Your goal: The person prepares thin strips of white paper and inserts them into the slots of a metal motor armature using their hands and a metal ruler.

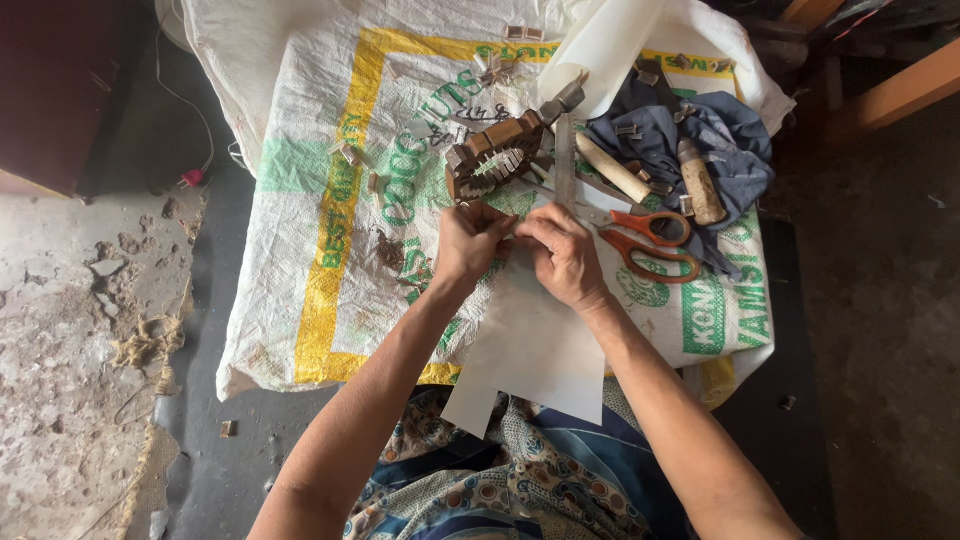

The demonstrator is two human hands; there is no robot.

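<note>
Both hands' fingers [500, 225] pinch white sheet [535, 345] edge

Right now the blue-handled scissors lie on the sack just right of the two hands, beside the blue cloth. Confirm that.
Not quite: the head view shows the scissors have orange handles, not blue. The rest holds: they lie on the sack just right of the left hand and right hand, beside the blue cloth.
</note>
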